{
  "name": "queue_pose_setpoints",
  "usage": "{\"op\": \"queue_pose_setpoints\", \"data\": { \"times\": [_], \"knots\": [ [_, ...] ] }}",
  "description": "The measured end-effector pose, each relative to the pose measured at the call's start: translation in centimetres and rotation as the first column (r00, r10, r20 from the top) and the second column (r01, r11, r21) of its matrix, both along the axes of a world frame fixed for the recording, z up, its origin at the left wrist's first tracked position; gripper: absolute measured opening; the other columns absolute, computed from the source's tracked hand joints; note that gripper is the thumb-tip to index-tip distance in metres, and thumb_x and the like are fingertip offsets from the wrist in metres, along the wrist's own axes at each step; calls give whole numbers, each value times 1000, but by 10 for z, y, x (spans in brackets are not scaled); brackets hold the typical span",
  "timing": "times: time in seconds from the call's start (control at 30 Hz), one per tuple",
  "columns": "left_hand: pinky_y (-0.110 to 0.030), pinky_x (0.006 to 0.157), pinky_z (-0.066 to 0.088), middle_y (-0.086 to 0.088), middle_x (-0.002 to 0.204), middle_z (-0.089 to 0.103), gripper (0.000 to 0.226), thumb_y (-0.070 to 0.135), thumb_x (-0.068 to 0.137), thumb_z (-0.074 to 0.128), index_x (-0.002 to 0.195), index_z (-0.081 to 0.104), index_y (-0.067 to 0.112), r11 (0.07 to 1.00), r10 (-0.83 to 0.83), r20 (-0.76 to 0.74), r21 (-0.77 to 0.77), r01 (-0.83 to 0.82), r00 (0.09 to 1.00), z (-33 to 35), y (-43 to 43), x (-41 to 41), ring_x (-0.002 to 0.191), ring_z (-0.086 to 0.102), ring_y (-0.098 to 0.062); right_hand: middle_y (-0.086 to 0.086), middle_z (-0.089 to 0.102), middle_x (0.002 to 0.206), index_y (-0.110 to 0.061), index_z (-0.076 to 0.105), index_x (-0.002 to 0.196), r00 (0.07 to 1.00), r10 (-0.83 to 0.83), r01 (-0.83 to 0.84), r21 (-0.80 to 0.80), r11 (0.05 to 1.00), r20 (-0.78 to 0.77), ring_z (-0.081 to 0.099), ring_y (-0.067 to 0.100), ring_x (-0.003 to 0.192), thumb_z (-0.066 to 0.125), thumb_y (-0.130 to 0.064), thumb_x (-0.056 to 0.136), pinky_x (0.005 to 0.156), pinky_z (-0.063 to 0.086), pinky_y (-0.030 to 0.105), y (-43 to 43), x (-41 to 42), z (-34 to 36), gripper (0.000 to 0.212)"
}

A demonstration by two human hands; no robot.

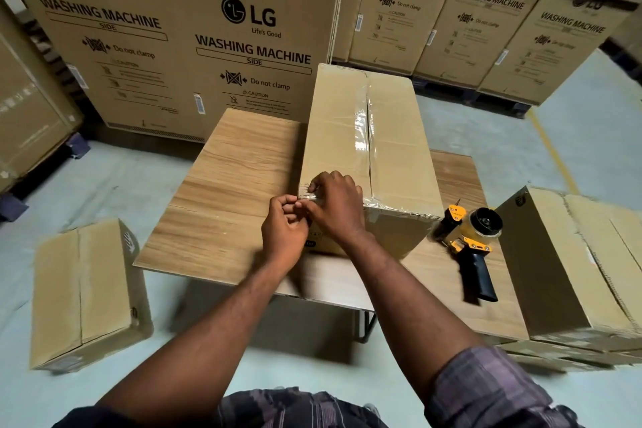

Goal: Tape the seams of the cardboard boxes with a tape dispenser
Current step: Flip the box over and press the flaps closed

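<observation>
A long cardboard box point(392, 135) lies on the wooden table point(225, 184), clear tape running along its top seam and across its near edge. At the box's near left corner both hands meet. My left hand point(283, 226) has curled fingers that pinch a bit of clear tape just off the corner. My right hand point(335, 207) lies over the corner, fingers bent down on the tape at the edge. A yellow and black tape dispenser point(469, 240) lies on the table to the right of the box, untouched.
A smaller cardboard box point(83, 292) sits on the floor at the left. Another box point(573, 264) stands at the table's right end. Tall stacked washing machine cartons point(180, 38) wall off the back. The pale floor point(569, 135) shows at the right.
</observation>
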State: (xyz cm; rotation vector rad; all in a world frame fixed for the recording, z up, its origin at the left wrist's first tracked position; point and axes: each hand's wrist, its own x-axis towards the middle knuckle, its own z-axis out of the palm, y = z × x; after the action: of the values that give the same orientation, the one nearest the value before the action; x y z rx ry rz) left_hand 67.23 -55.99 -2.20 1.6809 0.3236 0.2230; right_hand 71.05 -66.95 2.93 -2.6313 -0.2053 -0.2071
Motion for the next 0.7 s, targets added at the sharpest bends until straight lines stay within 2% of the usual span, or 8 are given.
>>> {"op": "queue_pose_setpoints", "data": {
  "times": [0.13,0.23,0.33,0.43,0.5,0.57,0.63,0.7],
  "knots": [
    [-7,68,47,-2,100,70,42,6,87,72,123,53,14,987,-132,-115,76,141,985,-10,15,5,85,68,-11,-3,61,104,-27,62,103,1000,24,-24,-17,1000,4,52,24,103,80,-38,80,84,38,41,-2,-1,0,31],
    [-10,71,48,-3,101,67,44,8,86,74,126,55,11,984,-61,-126,159,81,990,-6,21,10,81,63,-11,-3,61,108,-28,63,106,999,39,-40,-35,999,-17,53,26,106,84,-28,76,87,41,41,-5,-2,-1,37],
    [-17,87,49,-6,121,57,57,-3,84,67,137,51,9,942,-127,-32,309,131,991,-4,17,11,100,59,-14,-5,61,103,-29,62,102,1000,8,-7,29,1000,-12,53,22,101,87,-45,70,84,40,40,-4,-3,-4,43],
    [-17,96,38,-8,134,45,61,-6,81,60,140,48,7,845,-275,-207,414,339,939,-14,13,5,118,50,-20,-5,62,103,-30,62,98,997,-76,76,24,997,0,53,20,99,79,-61,74,85,40,39,4,-4,-4,43],
    [-20,88,38,-11,129,51,45,1,83,61,127,57,5,774,-318,-371,430,465,873,-21,18,4,116,53,-26,-4,61,108,-30,61,102,995,-96,96,-15,995,7,52,22,104,79,-56,78,86,37,39,8,-6,-3,39],
    [-24,81,43,-14,119,62,29,8,84,62,113,65,7,744,-312,-441,437,505,841,-23,28,9,111,60,-31,-4,60,110,-29,61,105,997,-82,82,-14,997,0,50,24,108,80,-44,81,86,34,39,6,-6,-2,34],
    [-29,92,47,-15,124,65,38,5,86,59,124,64,7,762,-279,-375,474,441,884,-15,38,21,116,60,-31,-2,59,113,-28,62,109,998,-65,65,-11,998,-19,50,26,111,80,-31,82,87,33,40,3,-7,-1,32],
    [-27,104,44,-13,134,61,53,-6,86,52,138,57,7,802,-268,-189,500,328,945,5,44,35,123,58,-27,3,55,121,-25,60,117,997,-79,78,-67,995,-4,48,29,116,79,-31,82,90,35,42,4,-11,-1,40]
  ]
}}
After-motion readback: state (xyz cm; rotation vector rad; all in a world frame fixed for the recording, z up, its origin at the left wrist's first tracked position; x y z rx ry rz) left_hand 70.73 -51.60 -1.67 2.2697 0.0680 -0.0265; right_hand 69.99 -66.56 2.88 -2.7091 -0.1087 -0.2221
